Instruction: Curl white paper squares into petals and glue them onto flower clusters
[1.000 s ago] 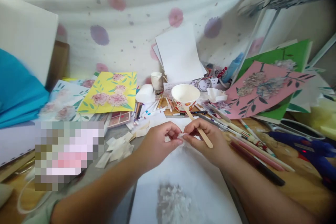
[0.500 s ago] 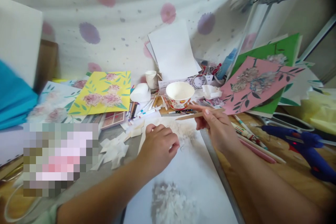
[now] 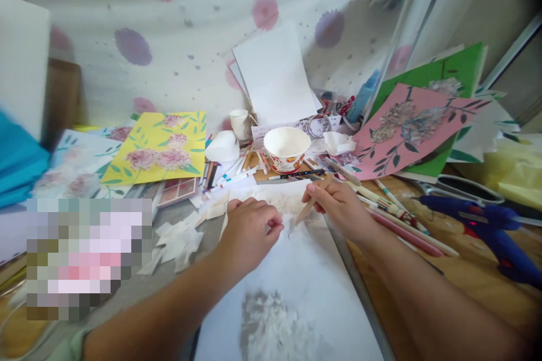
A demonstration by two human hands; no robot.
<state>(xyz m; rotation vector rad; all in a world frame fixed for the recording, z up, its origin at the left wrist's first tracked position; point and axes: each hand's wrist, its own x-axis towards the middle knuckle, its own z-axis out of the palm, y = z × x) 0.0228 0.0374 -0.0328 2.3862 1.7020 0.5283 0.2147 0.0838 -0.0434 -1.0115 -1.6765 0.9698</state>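
My right hand [image 3: 334,206] grips a flat wooden craft stick [image 3: 310,203], its lower tip pointing down at the white paper sheet [image 3: 322,282]. Just left of the tip, my left hand [image 3: 254,231] is closed, thumb and fingers pinched together. A bit of white shows by those fingertips, but whether it is held I cannot make out. Under and behind both hands lies a pale ruffled paper flower [image 3: 288,200] on the sheet, partly covered by them. Nearer me on the same sheet sits another white ruffled paper flower [image 3: 277,330].
Cut white paper pieces [image 3: 180,240] lie left of the sheet. A paper bowl [image 3: 287,149] stands behind it, among pens and brushes. At right are a blue glue gun [image 3: 474,220] and a pink flower picture [image 3: 402,124]; a yellow one [image 3: 156,146] leans at left.
My right hand has moved left and down, turning the craft stick from nearly level to steeply slanted, tip near the sheet. My left hand stays pinched in nearly the same place.
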